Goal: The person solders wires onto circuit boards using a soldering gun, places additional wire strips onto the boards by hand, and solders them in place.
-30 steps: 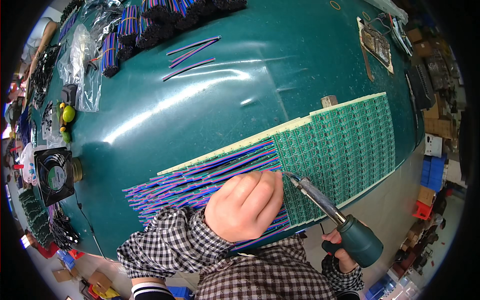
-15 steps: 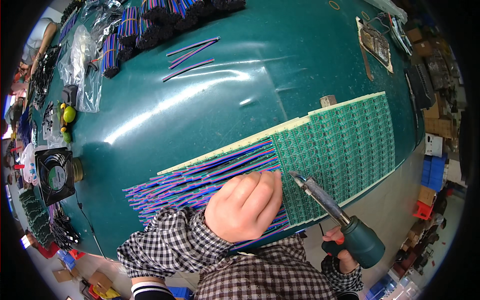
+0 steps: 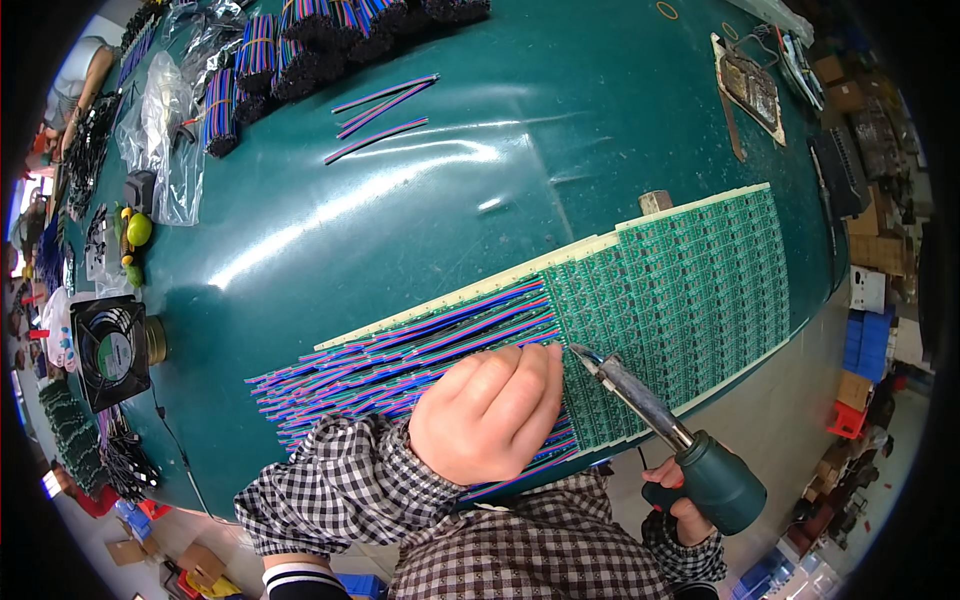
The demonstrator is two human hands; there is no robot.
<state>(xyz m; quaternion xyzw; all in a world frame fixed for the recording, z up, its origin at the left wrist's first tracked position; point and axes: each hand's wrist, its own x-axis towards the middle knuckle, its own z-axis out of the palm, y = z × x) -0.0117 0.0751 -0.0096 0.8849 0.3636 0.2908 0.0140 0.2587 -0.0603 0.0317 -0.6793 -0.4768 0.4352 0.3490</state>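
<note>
Soldering iron (image 3: 680, 445) shifted right, one circuit panel (image 3: 680, 290), two hands

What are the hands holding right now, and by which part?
The right hand grips the dark green soldering iron by its handle. The left hand presses down on the multicoloured ribbon wires; whether it grips one cannot be told.

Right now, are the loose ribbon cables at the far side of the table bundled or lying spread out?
Spread out: three cables lie singly, apart from the bundled stacks behind.
</note>
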